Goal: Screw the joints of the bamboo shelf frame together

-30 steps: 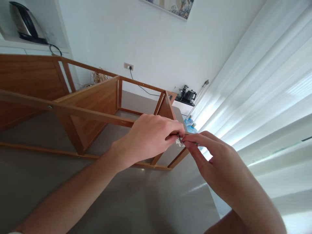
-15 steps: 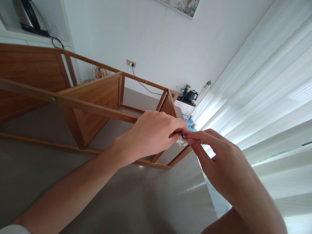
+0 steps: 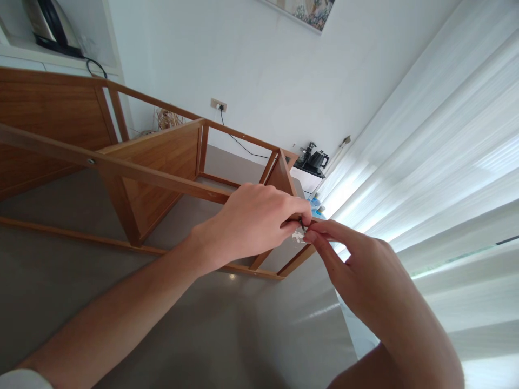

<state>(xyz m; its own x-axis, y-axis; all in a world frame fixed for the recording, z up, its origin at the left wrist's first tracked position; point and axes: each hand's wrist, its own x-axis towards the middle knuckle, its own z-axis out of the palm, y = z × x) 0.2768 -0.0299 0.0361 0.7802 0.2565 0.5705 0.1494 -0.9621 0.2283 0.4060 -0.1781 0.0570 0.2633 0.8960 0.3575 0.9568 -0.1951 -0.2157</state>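
Note:
A wooden shelf frame (image 3: 162, 181) with slanted panels stretches from the left to the middle of the view. My left hand (image 3: 255, 224) is closed over the near rail towards its right end, thumb and forefinger pinched around a small, dark, bent metal hex key (image 3: 302, 225). From the right, my right hand (image 3: 352, 254) pinches the key's other end between thumb and fingertips. Both hands' fingertips almost meet there. Fingers hide most of the key and the spot on the rail where it sits.
Grey floor (image 3: 194, 329) lies under the frame. White curtains (image 3: 446, 162) hang on the right. Behind stand a low cabinet with a black kettle (image 3: 318, 159) and blue-tinted bottles (image 3: 315, 205). At upper left, a steel kettle (image 3: 54, 27) stands on a shelf; a wall socket (image 3: 218, 105) has a cord.
My right hand has shifted slightly left and down, its fingers turning at the hex key, whose long end no longer shows. My left hand stays in place on the rail.

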